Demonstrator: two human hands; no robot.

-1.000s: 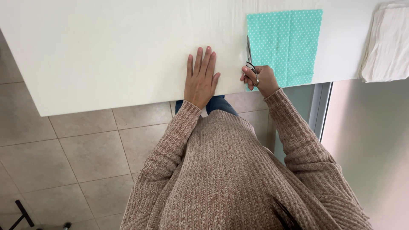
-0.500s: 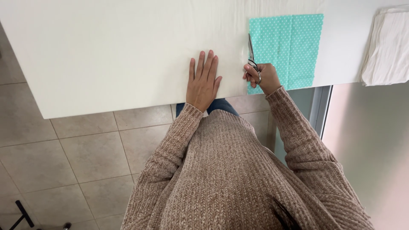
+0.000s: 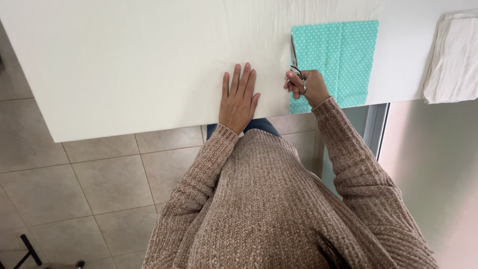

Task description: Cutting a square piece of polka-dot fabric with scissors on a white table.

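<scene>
My left hand (image 3: 239, 99) lies flat, fingers spread, on a large sheet of white fabric (image 3: 149, 60) that covers the table. My right hand (image 3: 306, 87) grips a pair of metal scissors (image 3: 295, 60), blades pointing away from me along the left edge of a teal fabric with white dots (image 3: 338, 60). The scissor blades sit where the white fabric meets the teal piece. My arms are in a beige knitted sweater.
A folded stack of white cloth (image 3: 455, 57) lies at the table's right end. The table's near edge (image 3: 124, 135) runs above a beige tiled floor (image 3: 74, 189). A black stand leg (image 3: 30, 251) shows at the lower left.
My right hand and the scissors have moved slightly forward along the teal fabric's left edge. My left hand stays flat in the same place.
</scene>
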